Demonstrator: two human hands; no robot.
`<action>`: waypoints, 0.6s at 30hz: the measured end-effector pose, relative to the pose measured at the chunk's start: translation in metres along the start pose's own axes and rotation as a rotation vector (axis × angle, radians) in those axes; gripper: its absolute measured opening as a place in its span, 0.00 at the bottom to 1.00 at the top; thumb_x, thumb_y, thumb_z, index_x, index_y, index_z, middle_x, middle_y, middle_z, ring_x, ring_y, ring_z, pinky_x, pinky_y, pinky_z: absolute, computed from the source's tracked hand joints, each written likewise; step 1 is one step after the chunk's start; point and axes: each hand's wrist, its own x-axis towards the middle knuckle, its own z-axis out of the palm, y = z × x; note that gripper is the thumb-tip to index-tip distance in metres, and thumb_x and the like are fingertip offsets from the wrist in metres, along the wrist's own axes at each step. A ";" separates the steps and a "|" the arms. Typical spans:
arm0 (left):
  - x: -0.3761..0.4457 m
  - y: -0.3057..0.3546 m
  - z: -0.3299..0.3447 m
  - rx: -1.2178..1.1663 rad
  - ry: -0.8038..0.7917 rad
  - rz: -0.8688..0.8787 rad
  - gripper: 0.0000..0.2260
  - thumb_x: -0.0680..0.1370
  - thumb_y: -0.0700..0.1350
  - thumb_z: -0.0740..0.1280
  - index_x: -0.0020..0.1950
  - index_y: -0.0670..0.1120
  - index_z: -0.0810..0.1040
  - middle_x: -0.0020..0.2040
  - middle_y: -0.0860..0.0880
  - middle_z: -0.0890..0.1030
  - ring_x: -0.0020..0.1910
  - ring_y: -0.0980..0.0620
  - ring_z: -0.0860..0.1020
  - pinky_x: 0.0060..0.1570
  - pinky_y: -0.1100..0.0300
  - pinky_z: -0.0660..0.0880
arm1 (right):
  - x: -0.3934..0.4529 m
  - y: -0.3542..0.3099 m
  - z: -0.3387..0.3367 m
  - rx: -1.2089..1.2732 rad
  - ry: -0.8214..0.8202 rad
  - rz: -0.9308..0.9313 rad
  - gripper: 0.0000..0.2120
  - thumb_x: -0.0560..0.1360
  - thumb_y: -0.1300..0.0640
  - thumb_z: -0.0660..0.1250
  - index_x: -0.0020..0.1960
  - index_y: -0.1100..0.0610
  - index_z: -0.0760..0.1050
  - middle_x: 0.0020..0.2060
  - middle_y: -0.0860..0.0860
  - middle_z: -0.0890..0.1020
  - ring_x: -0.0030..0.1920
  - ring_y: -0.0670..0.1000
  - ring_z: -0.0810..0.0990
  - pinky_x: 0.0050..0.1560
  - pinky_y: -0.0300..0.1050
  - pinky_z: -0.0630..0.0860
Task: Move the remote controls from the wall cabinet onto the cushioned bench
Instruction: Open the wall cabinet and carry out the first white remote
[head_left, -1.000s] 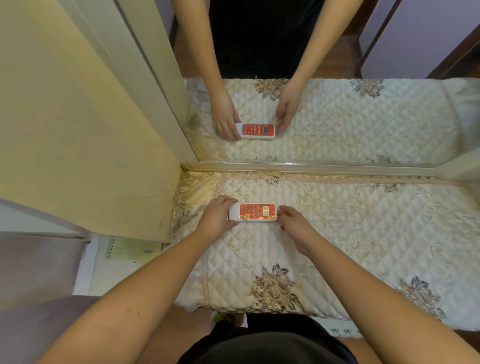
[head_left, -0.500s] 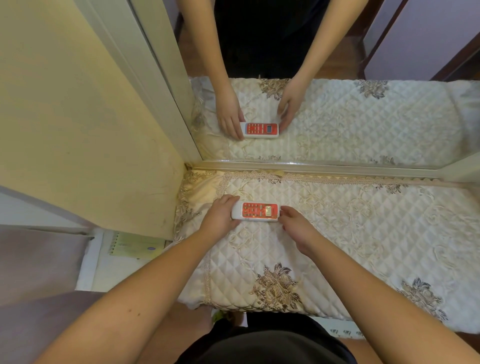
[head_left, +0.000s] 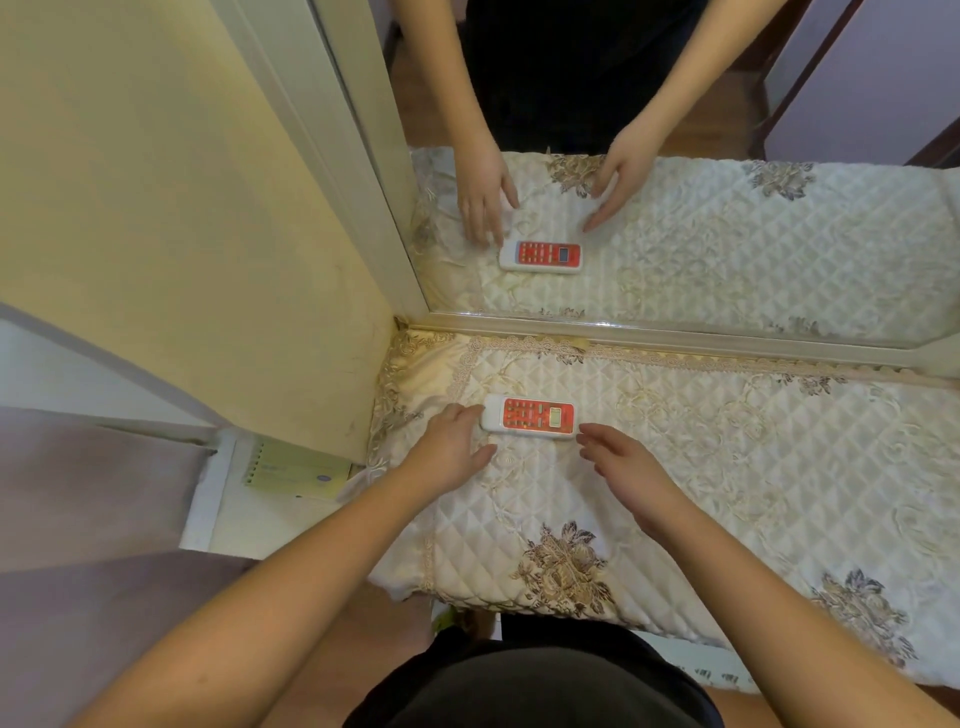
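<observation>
A white remote control (head_left: 530, 417) with a red button face lies flat on the cream quilted cushioned bench (head_left: 727, 467), near its back left corner. My left hand (head_left: 452, 449) rests just left of the remote, fingertips at its left end, fingers loosely spread. My right hand (head_left: 626, 467) hovers open just below the remote's right end, not touching it. The wall cabinet is not in view.
A mirror (head_left: 675, 234) behind the bench reflects the remote, hands and cushion. A yellow wall panel (head_left: 182, 234) stands at the left. A green spiral notebook (head_left: 296, 470) lies on a white ledge left of the bench.
Both hands have let go of the remote's ends and drawn back toward me. The remote stays lying on the cushion.
</observation>
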 end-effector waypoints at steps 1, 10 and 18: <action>-0.009 0.002 -0.003 0.041 -0.033 -0.008 0.29 0.77 0.54 0.65 0.75 0.47 0.60 0.71 0.44 0.66 0.70 0.44 0.65 0.67 0.49 0.65 | -0.004 0.000 -0.002 -0.052 -0.025 -0.037 0.14 0.79 0.55 0.58 0.63 0.46 0.73 0.62 0.47 0.78 0.62 0.49 0.75 0.63 0.47 0.70; -0.086 0.009 -0.006 0.631 0.207 0.019 0.26 0.77 0.60 0.52 0.70 0.49 0.71 0.70 0.42 0.72 0.69 0.40 0.69 0.65 0.39 0.67 | -0.033 -0.010 0.017 -0.890 -0.075 -0.423 0.34 0.76 0.36 0.44 0.76 0.53 0.55 0.75 0.52 0.62 0.74 0.53 0.58 0.73 0.47 0.53; -0.140 0.013 -0.003 0.553 0.373 -0.077 0.27 0.80 0.61 0.52 0.76 0.51 0.62 0.77 0.46 0.59 0.76 0.43 0.56 0.72 0.40 0.53 | -0.039 -0.031 0.053 -1.109 -0.046 -0.711 0.29 0.78 0.41 0.49 0.71 0.57 0.68 0.68 0.57 0.72 0.68 0.61 0.70 0.66 0.58 0.68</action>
